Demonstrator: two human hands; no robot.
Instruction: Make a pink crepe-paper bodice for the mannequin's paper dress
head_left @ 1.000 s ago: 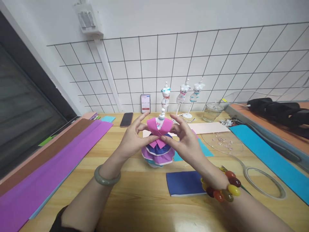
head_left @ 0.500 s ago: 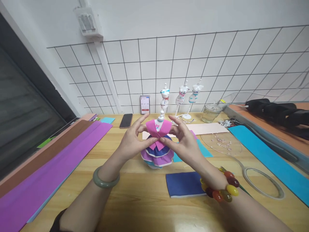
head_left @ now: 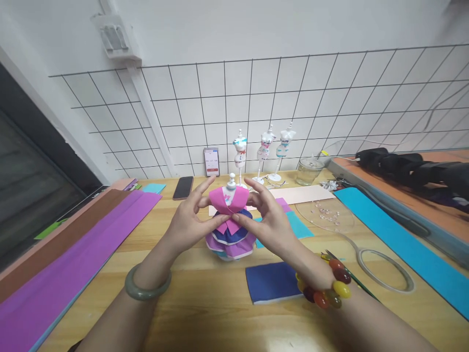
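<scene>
A small white mannequin (head_left: 231,185) stands upright on the wooden table, dressed in a pink crossed top (head_left: 238,197) and a ruffled skirt (head_left: 242,246) in dark blue, purple and light blue. My left hand (head_left: 188,215) is at its left side, the thumb pressing the pink top at the waist and the fingers curving behind. From the right, my right hand (head_left: 271,220) pinches the same waist, its thumb beside the other thumb. The fingertips behind the top are partly hidden. Below my right hand lies a folded dark blue sheet (head_left: 271,282).
Behind stand three mannequins (head_left: 240,151), a lit phone (head_left: 211,162) and a glass (head_left: 309,171). A dark phone (head_left: 183,187) lies left of them. Purple sheets (head_left: 91,234) line the left; a blue strip (head_left: 399,244), clear beads (head_left: 328,213) and a tubing coil (head_left: 384,270) lie right.
The view has shifted, so the hands and dressed mannequin appear slightly further left and lower. Both hands keep their hold at the waist.
</scene>
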